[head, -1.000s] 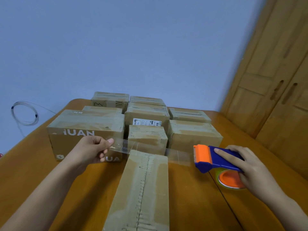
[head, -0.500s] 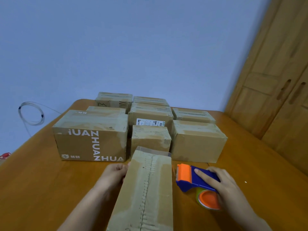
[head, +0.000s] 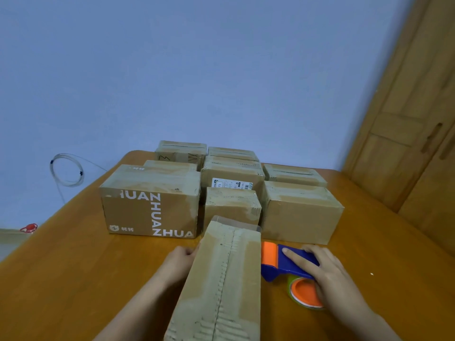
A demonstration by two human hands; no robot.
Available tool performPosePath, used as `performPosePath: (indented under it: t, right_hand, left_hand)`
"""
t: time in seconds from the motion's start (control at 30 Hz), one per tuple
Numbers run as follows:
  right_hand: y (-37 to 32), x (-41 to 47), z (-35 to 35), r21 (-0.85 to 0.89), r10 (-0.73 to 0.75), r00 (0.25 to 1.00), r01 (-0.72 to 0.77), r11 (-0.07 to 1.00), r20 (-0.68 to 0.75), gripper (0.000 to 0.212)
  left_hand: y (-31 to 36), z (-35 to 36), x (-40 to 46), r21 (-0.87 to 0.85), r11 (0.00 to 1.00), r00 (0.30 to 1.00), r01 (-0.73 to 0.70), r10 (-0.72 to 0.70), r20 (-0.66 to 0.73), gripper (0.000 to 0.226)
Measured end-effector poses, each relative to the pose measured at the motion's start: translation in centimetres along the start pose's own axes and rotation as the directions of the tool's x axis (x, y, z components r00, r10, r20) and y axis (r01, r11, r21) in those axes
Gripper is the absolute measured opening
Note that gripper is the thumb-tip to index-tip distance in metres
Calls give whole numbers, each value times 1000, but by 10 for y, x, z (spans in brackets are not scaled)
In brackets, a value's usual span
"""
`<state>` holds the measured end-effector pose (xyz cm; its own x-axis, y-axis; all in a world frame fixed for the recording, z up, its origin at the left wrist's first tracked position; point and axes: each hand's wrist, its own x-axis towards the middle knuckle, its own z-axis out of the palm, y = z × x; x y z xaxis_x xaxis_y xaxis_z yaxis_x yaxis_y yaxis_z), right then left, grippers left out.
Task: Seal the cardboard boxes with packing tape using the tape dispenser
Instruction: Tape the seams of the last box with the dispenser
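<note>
The table (head: 73,279) carries a group of boxes (head: 152,207) behind the near box (head: 221,286). The left hand (head: 178,260) presses the near box's left side. On its right side, the right hand (head: 327,274) grips the tape dispenser (head: 278,263).

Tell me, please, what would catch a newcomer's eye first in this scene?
Probably the bright orange and blue tape dispenser, gripped by the right hand against the right side of the tall near box, which the left hand touches on its left side. Next, the cluster of taped boxes behind, chiefly the large box with white lettering at left on the wooden table.
</note>
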<state>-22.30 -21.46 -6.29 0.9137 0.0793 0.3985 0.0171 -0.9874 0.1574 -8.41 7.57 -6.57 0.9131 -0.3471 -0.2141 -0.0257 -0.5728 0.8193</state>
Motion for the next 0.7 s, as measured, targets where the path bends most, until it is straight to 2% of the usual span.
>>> performPosePath:
  t: [0.07,0.13,0.2,0.27,0.33,0.4,0.5,0.57,0.6,0.7]
  right_hand:
    - [-2,-2,0,1,11,1000,-11,1000,11,137]
    - [-6,-4,-1,4,20,1000,-20,1000,2,128]
    - [-11,-6,1,21,40,999,-40,999,-13,118]
    - [-19,-9,3,54,70,997,-68,996,-21,115]
    - [-28,-11,4,89,99,994,-94,992,-48,113]
    - [-41,-13,3,121,121,991,-114,986,-57,110]
    - [-64,-12,0,144,164,986,-157,977,-40,105]
    - [-79,-13,-1,147,203,979,-200,969,-6,100]
    - [-85,-13,-1,144,220,975,-219,965,4,97]
    - [-100,-12,-17,140,234,971,-239,961,50,91]
  left_hand:
    - [5,-4,-1,76,997,998,-22,26,-53,24]
    - [13,-9,-9,152,983,963,-100,134,-234,26]
    - [24,-15,-20,53,983,928,-175,183,-325,33]
    - [42,-25,-31,-132,971,951,-199,159,-266,30]
    - [61,-32,-40,-213,968,985,-136,108,-135,30]
    - [73,-36,-42,-109,990,996,-87,84,-30,47]
    - [90,-40,-40,60,970,966,-234,225,128,58]
    - [96,-41,-37,142,943,935,-300,261,241,72]
    - [97,-43,-33,194,936,931,-294,234,280,83]
    - [95,-50,-21,437,870,941,-229,83,327,142]
